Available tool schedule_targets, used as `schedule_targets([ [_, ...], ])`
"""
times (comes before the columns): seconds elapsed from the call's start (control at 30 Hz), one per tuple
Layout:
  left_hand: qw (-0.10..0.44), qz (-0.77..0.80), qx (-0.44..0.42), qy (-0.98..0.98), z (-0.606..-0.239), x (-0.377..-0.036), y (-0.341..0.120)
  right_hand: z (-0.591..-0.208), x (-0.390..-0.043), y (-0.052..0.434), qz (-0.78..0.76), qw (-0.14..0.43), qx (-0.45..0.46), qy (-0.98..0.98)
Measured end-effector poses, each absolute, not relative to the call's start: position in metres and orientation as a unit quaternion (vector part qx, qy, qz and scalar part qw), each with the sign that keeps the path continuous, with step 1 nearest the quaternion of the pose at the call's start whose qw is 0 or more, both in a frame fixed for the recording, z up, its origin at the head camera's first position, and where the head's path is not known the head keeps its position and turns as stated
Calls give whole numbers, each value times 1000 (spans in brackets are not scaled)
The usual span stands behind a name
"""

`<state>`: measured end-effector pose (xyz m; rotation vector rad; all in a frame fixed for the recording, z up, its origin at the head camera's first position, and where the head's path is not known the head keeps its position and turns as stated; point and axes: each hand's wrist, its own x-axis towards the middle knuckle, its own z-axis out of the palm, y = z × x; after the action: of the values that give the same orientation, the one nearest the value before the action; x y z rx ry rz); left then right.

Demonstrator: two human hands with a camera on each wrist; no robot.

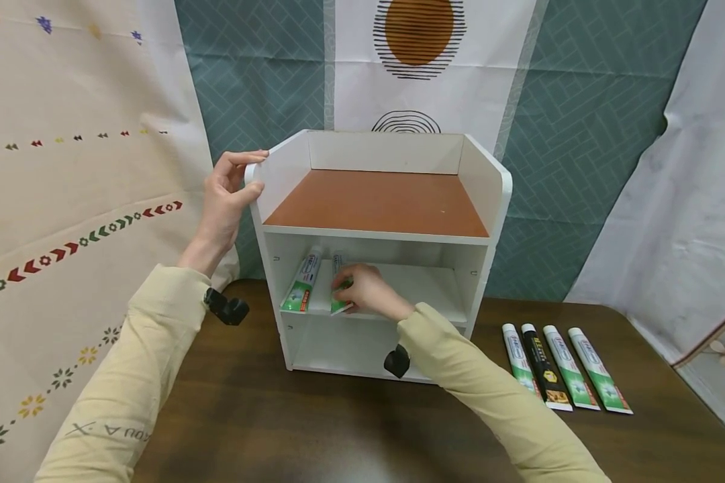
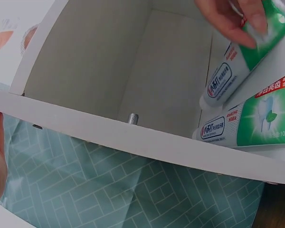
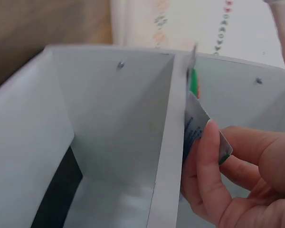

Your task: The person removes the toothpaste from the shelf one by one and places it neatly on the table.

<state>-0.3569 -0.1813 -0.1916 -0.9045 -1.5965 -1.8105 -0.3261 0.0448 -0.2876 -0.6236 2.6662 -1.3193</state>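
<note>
Your table is dark wood, and on it stands the white rack with a brown top board and two open shelves below. Your left hand is up at the rack's top left corner: the fingers curl over the upper edge of the side wall and the thumb presses the wall's outer face, so that grip is clenched on the rack itself. Your right hand reaches into the middle shelf, and its grip pinches the near, green end of a tube between thumb and fingertips. The tube lies lengthwise on that shelf, cap pointing to the back wall, its tail at the shelf's front edge under your fingers. In the right wrist view the flat crimped tail sits between your thumb and the curled fingers, right against the shelf's front edge. Just beside it on the left lies a second tube, parallel, untouched by either hand; whether the two tubes touch cannot be told. Four tubes lie in a row on the table to the right of the rack, well apart from both hands.
</note>
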Motion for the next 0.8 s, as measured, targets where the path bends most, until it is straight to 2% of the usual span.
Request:
schedule_targets([
  [0.43, 273, -681, -343, -587, -191, -356, -179, -289, -311, 80, -497, 107, -208, 835],
  [0.8, 272, -687, -347, -578, -190, -356, -181, -293, -289, 122, -513, 121, -251, 812],
])
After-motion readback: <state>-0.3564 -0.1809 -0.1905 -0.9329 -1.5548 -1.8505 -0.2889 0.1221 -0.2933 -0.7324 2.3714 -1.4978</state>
